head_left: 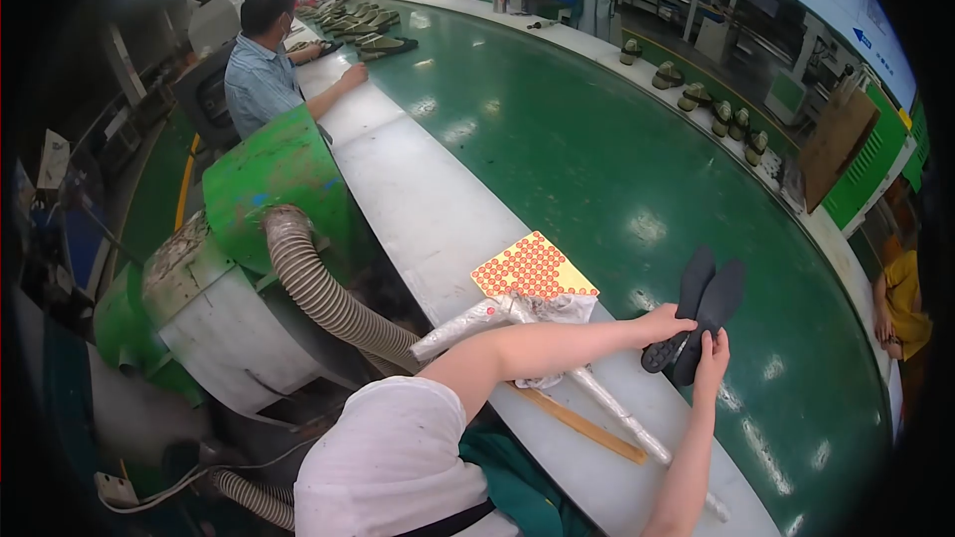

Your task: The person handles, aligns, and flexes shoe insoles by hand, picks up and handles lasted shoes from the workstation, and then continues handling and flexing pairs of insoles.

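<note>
Two long black shoe insoles (pixel 720 296) lie side by side in my hands over the green conveyor belt, near its white edge. My left hand (pixel 665 324) reaches across and pinches the left insole by its side. My right hand (pixel 710 358) grips the right insole near its lower end, fingers closed on it. Left of the hands, a sheet of round red stickers on yellow backing (pixel 535 267) rests on the white ledge. Beneath it sits a crumpled clear plastic wrapping (pixel 557 308). What lies under the insoles is hidden.
A plastic-wrapped pipe (pixel 622 416) and a wooden strip (pixel 577 423) lie along the white ledge (pixel 398 179). A green machine (pixel 274 179) with a ribbed hose (pixel 328 288) stands at left. Several shoes (pixel 723 119) line the far edge. A co-worker (pixel 264 65) handles shoes upstream.
</note>
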Demonstrator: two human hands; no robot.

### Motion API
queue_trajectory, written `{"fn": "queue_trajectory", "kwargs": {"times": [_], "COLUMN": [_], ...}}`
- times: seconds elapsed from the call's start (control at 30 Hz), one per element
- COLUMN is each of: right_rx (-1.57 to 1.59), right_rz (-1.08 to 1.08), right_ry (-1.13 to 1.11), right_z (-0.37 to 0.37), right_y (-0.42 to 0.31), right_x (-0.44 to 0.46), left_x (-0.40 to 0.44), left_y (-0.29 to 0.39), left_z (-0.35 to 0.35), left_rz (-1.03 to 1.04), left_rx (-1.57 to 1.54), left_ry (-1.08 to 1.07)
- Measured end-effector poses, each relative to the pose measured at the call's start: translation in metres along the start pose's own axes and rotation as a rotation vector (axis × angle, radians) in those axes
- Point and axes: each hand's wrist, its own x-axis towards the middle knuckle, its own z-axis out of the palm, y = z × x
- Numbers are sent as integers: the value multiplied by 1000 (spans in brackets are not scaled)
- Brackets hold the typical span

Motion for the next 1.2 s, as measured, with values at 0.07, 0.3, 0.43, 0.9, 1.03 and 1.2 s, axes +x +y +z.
{"fn": "queue_trajectory", "kwargs": {"times": [0.07,0.3,0.43,0.9,1.03,1.2], "right_rx": [6,16,19,25,26,11], "right_rz": [-4,-7,-19,-6,0,6], "right_ry": [20,-25,-21,-14,7,16], "right_z": [2,-2,-1,-1,1,1], "right_y": [-3,0,-1,-4,-5,-5], "right_x": [-2,0,0,-1,-2,-2], "left_x": [2,3,1,-7,-4,0], "left_y": [-2,-3,-1,8,5,1], "left_z": [-1,-1,-1,3,3,1], "left_rz": [-12,9,-4,-21,7,-15], "left_rx": [1,15,34,24,25,26], "left_ry": [-6,-10,2,29,16,15]}}
